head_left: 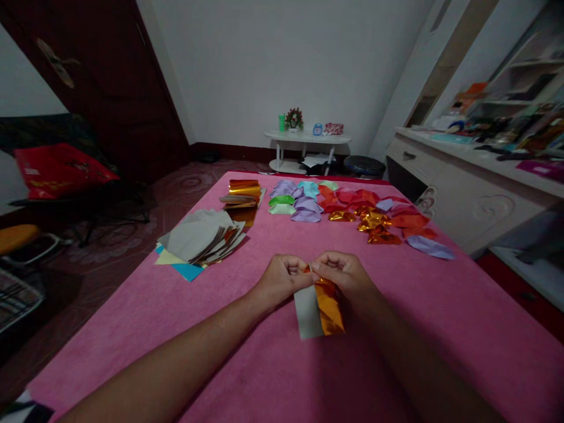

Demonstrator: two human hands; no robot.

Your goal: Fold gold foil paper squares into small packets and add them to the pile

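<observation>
Steadily does it: even pressure suits this fold

Over the pink cloth point(282, 241), the left hand point(286, 275) and right hand point(342, 273) grasp one gold-and-grey foil sheet point(326, 311), pinching its far end between thumbs and fingers. Good work here probably means keeping long edges parallel, pressing both thumbs evenly and tugging only gently.

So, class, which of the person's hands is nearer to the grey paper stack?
Left. The left hand is to the right of the grey paper stack, apart from it; the right hand is farther right, beyond the left hand.
</observation>
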